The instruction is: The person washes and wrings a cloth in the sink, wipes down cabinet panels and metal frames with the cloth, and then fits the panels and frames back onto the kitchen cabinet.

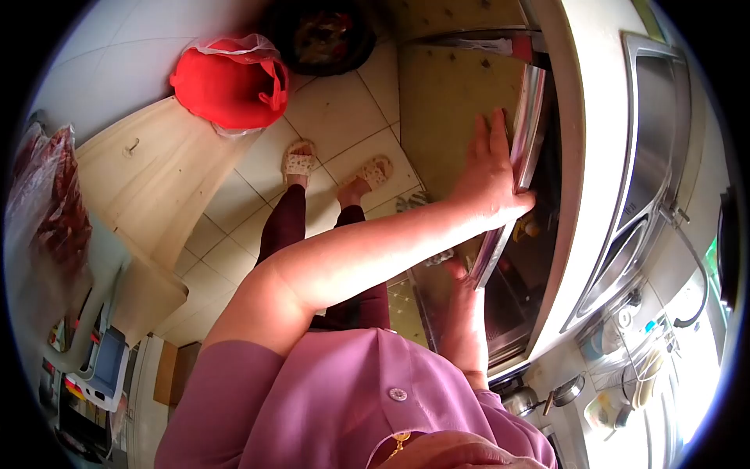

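My left hand (494,176) reaches across my body to a long, shiny metal-edged panel (528,129) at the cabinet under the counter. Its fingers stretch along the near face and its thumb hooks over the metal edge. Lower down, my right hand (462,275) is at the other end of the same panel, its thumb raised against the edge and its other fingers mostly hidden. Behind the panel lies the dark cabinet interior (519,289), with small orange-yellow items that I cannot make out. A yellowish spotted surface (445,102) spreads beside the panel.
A red bin (226,90) with a plastic liner stands near a dark round container (324,35) on the tiled floor (332,109). A wooden board (148,164) is at left. The counter holds a steel sink (652,117); a pan (568,389) sits lower right.
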{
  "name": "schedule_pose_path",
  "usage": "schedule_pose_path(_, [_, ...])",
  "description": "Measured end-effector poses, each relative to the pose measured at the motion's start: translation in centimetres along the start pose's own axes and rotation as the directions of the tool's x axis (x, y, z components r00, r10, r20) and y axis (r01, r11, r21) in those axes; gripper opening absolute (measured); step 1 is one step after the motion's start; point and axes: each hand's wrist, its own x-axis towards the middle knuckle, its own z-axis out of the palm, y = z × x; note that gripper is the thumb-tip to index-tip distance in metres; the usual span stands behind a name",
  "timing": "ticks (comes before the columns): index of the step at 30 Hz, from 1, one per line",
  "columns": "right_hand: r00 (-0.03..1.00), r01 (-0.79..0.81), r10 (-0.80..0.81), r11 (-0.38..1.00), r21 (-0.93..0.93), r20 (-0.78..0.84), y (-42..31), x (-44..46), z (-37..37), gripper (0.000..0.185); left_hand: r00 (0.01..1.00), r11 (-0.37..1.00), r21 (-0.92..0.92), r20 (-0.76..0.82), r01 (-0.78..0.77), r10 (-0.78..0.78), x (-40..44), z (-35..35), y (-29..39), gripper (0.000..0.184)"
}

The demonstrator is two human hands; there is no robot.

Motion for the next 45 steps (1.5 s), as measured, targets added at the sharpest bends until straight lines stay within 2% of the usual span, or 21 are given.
schedule_pose_path(2, [1.000,-0.020,0.020,1.000,-0.017,0.009,0.1,-0.1,0.0,0.043,1.000,0.999,0.031,0.003,0.027,-0.027,-0.2,0.3,0.2,0.110])
schedule_pose_path(4, [0.999,-0.036,0.037,0.999,-0.033,0.021,0.3,-0.1,0.1,0.043,0.989,0.983,0.146,-0.083,-0.113,0.126,-0.3,1.0,-0.3,0.103])
schedule_pose_path(7, [0.997,-0.066,0.068,0.997,-0.047,0.029,0.7,-0.3,-0.2,0.042,0.975,0.958,0.233,-0.106,-0.168,0.196,-0.3,1.4,-0.6,0.102])
schedule_pose_path(11, [0.995,-0.087,0.089,0.995,-0.056,0.038,0.7,-0.3,-0.5,0.040,0.976,0.947,0.260,-0.056,-0.188,0.209,-0.4,0.8,-0.5,0.100])
schedule_pose_path(14, [0.994,-0.084,0.088,0.994,-0.068,0.065,-0.4,0.6,-0.5,0.039,0.986,0.982,0.121,-0.065,-0.145,0.153,-0.1,1.1,-0.2,0.100])
schedule_pose_path(18, [0.986,-0.081,0.098,0.988,-0.133,0.134,-2.1,2.2,-0.6,0.038,0.987,0.995,0.077,-0.137,-0.070,0.080,0.7,2.6,0.5,0.101])
schedule_pose_path(20, [0.976,-0.106,0.138,0.977,-0.186,0.169,-1.9,2.6,-0.9,0.037,0.989,0.988,-0.111,-0.120,-0.104,0.091,0.9,2.8,0.3,0.106])
schedule_pose_path(22, [0.957,-0.151,0.205,0.955,-0.254,0.203,-0.4,2.9,-1.2,0.036,0.992,0.997,0.002,-0.098,-0.078,0.078,0.4,1.7,0.7,0.105])
schedule_pose_path(24, [0.922,-0.206,0.298,0.917,-0.341,0.245,2.3,2.7,-1.7,0.036,0.984,0.983,0.134,-0.107,-0.128,0.143,-0.1,0.8,0.2,0.105])
schedule_pose_path(27, [0.817,-0.319,0.476,0.844,-0.432,0.326,7.6,2.0,-1.3,0.035,0.999,0.975,0.219,0.000,0.031,-0.032,-1.0,-1.6,1.3,0.097])
schedule_pose_path(28, [0.770,-0.363,0.528,0.824,-0.434,0.358,9.1,1.1,-0.2,0.034,0.999,0.958,0.288,-0.041,0.001,0.011,-1.3,-2.1,1.5,0.097])
schedule_pose_path(29, [0.723,-0.422,0.568,0.814,-0.399,0.393,10.0,0.7,0.9,0.029,0.998,0.965,0.261,-0.055,0.035,-0.022,-1.8,-2.7,2.0,0.093])
schedule_pose_path(32, [0.591,-0.587,0.587,0.783,-0.204,0.554,12.6,-1.4,5.2,0.025,0.990,0.890,0.455,-0.131,0.019,0.046,-2.2,-4.0,1.4,0.083])
schedule_pose_path(33, [0.672,-0.541,0.554,0.820,-0.185,0.491,12.5,-3.4,7.8,0.027,0.991,0.887,0.461,-0.126,0.011,0.053,-2.5,-4.4,1.5,0.083])
schedule_pose_path(34, [0.662,-0.534,0.502,0.837,-0.120,0.557,13.5,-4.1,9.2,0.033,0.988,0.879,0.475,-0.151,0.039,0.037,-2.6,-4.9,1.7,0.080])
schedule_pose_path(35, [0.722,-0.528,0.512,0.842,-0.108,0.465,13.2,-5.7,11.9,0.033,0.984,0.871,0.486,-0.175,0.070,0.018,-2.6,-5.3,1.7,0.076])
schedule_pose_path(37, [0.683,-0.550,0.550,0.820,-0.157,0.481,15.7,-5.3,13.0,0.029,0.982,0.874,0.482,-0.185,0.062,0.033,-2.5,-6.1,1.5,0.070])
schedule_pose_path(39, [0.649,-0.584,0.578,0.795,-0.163,0.495,17.3,-5.7,14.8,0.027,0.968,0.811,0.582,-0.171,-0.053,0.186,-2.3,-7.1,1.5,0.067])
schedule_pose_path(41, [0.669,-0.525,0.549,0.826,-0.203,0.501,18.2,-6.2,15.4,0.032,0.967,0.811,0.579,-0.150,-0.085,0.208,-2.5,-8.0,1.6,0.066])
schedule_pose_path(43, [0.698,-0.466,0.526,0.849,-0.250,0.486,18.6,-6.2,16.0,0.037,0.980,0.814,0.573,-0.088,-0.096,0.178,-2.3,-9.1,1.8,0.066])
schedule_pose_path(45, [0.745,-0.396,0.575,0.789,-0.470,0.338,18.8,-5.1,14.6,0.042,0.983,0.824,0.556,-0.061,-0.108,0.171,-2.4,-9.8,2.3,0.067])
